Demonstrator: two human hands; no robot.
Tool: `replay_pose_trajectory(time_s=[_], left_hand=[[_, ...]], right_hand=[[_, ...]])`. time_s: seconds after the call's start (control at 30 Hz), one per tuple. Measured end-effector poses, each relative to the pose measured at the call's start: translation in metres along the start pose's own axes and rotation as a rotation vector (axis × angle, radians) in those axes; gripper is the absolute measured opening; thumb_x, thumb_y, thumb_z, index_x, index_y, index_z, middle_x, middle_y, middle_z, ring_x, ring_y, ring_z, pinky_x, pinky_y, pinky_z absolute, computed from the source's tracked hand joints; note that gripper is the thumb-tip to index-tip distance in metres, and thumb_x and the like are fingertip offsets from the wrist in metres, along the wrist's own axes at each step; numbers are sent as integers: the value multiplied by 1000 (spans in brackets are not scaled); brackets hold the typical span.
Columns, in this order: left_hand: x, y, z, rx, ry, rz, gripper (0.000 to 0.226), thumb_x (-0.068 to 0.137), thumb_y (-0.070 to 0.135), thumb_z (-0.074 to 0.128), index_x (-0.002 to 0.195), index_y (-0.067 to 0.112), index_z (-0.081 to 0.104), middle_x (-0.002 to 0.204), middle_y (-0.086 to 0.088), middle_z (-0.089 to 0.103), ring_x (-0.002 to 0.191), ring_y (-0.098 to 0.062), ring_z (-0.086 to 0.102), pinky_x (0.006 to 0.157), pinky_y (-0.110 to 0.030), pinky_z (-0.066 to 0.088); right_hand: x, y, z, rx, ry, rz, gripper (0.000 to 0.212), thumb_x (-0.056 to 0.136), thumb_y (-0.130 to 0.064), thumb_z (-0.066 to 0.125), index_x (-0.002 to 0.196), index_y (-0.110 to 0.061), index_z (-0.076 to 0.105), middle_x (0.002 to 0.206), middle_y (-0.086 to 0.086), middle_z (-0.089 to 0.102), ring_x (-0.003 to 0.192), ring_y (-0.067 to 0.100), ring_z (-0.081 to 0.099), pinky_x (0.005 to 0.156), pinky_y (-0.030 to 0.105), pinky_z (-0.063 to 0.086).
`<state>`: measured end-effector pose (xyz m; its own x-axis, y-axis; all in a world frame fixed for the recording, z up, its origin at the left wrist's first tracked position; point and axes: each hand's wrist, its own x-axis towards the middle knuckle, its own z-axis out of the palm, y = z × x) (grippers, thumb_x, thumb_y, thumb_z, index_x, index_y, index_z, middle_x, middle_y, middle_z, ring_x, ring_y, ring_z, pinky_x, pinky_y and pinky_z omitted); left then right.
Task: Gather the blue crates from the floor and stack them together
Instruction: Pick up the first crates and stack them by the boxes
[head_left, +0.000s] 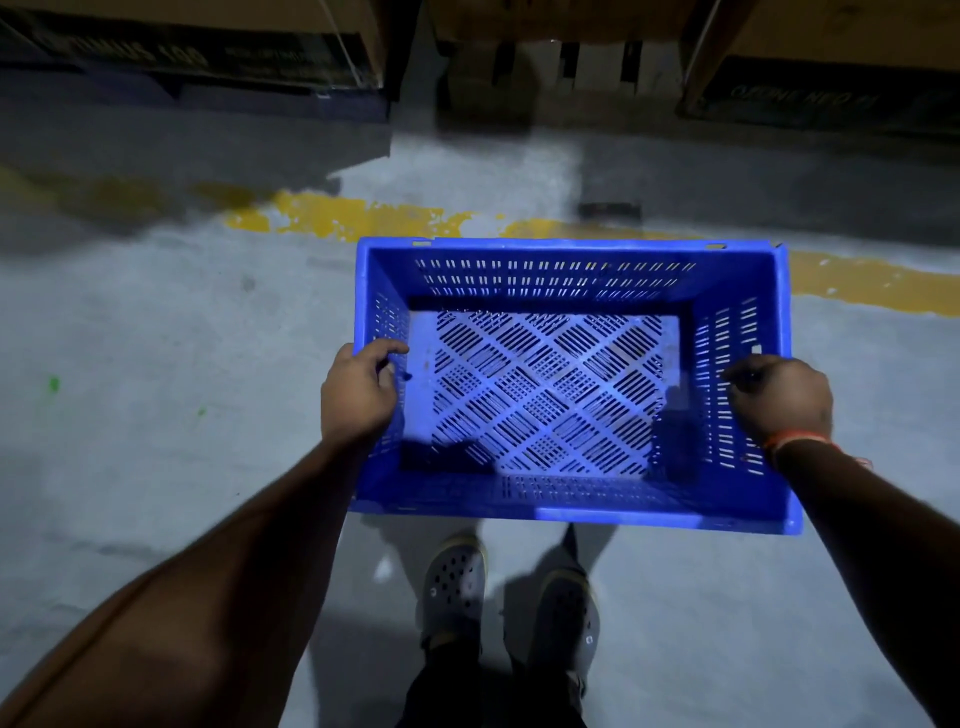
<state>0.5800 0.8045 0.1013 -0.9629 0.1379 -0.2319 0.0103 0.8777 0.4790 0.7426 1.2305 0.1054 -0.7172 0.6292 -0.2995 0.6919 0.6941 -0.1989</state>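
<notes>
One blue crate (571, 384) is held empty and clear of the floor (156, 338) above the feet, left hand (358, 395) and right hand (779, 400) fingers clamped on its side rims; no stack is visible, so stacking remains.

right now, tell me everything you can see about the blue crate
The blue crate is a rectangular, open-topped box that looks like moulded plastic. Its walls are pierced with rows of slots and its floor with a diamond lattice. It is empty and held about level over the grey floor, in front of the person's feet. The left hand grips the left rim and the right hand the right rim; nothing else touches it.
</notes>
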Motion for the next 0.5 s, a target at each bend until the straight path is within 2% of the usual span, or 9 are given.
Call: replay_pose_trajectory(time_s=[0.17,0.5], left_hand=[[8,0,0,14,2,4,33,88,15,53,110,37,65,107,-6,58,93,-29,63,80,-37,54],[5,-1,2,12,11,3,34,86,14,54,108,37,66,107,-5,59,93,-27,63,79,-32,52]], right_hand=[[-6,0,4,7,7,25,19,73,-15,70,90,-21,74,93,20,70,86,40,66,76,40,54],[-7,2,6,-54,22,21,21,74,-17,69,95,-21,73,93,25,67,83,44,64,76,42,53]])
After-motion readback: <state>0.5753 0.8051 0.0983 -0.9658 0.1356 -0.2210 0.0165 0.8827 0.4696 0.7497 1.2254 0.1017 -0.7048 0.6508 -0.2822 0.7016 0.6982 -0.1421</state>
